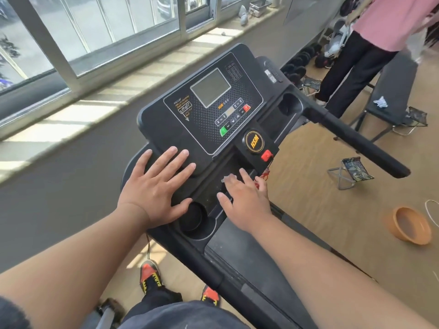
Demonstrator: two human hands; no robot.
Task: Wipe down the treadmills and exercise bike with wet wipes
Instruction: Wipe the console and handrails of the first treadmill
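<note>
A person's left hand (158,186) lay flat, fingers spread, on the treadmill console (209,110) at centre frame, while the right hand (244,198) pressed a wet wipe (227,179) under straight fingers into the tray below the red safety key (266,155). A stray swipe could likely snag that key or its cord.

— Your right hand (247,205) covers most of the wet wipe (228,179); only a blurred edge shows past your fingers.

— And the small print on the treadmill console (209,108)?

— Too small to read. The person in pink (384,24) is cut off by the top edge.
</note>
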